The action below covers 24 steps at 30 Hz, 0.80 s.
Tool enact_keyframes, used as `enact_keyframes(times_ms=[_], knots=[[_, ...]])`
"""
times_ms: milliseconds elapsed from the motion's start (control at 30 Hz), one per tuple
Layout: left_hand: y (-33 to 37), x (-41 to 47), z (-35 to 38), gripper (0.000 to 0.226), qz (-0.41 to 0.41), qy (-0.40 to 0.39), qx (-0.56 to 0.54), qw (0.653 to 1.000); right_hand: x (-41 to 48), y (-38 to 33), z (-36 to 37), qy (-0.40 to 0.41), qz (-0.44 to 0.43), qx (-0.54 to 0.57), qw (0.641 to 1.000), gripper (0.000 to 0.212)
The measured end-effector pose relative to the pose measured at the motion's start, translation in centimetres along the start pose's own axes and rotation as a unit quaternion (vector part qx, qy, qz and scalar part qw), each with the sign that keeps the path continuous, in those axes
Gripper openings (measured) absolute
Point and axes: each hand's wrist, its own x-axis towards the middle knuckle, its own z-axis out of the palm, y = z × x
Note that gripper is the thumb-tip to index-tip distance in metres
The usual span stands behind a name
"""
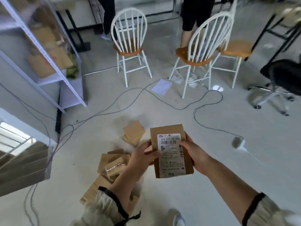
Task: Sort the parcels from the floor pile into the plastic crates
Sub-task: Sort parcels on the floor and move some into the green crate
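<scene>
Parcel: up off the floor, centre near, flat brown box, white shipping label turned up to the camera, printed code legible along the top.
Long axis: near to far, far end leaning slightly left; short ends free, both long edges taken.
Left hand: clamped on the left long edge, thumb over the label face, fingers curled underneath.
Right hand: clamped on the right long edge, thumb across the label's upper right corner, fingers wrapped behind.
Hands: apart by the box's width, about level, neither closer to the parcel than the other.
Step in hand: looks like a label check ahead of picking a crate.
Floor pile: just left of and below the held parcel, brown boxes jumbled, one wrapped in shiny tape.
Stray parcels: two stacked a little farther out, apart from the pile.
Slatted grey container: near left edge, probably a crate, too blurred to be sure.
Coming move: if that is the crate, a swing left; left hand on the leading side.
Beyond: cables snaking over the floor, shelf rack far left, white chairs far centre.
</scene>
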Motion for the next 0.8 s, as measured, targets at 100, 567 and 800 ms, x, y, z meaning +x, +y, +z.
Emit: enact_keyframes(times_ms=[100,567,800], knots=[[2.2,-0.9,1.4,0.025,0.035,-0.053,0.039,0.997,-3.2,-0.7,-1.1,0.035,-0.032,0.029,0.998,0.053],[6.8,-7.0,19.2,0.024,0.117,-0.372,0.161,0.907,-24.0,6.2,-10.0,0.351,-0.096,0.218,0.906,0.060],[4.6,-16.4,31.5,0.024,0.133,-0.518,0.206,0.820,-38.6,13.0,-12.3,0.484,-0.119,0.287,0.818,0.065]])
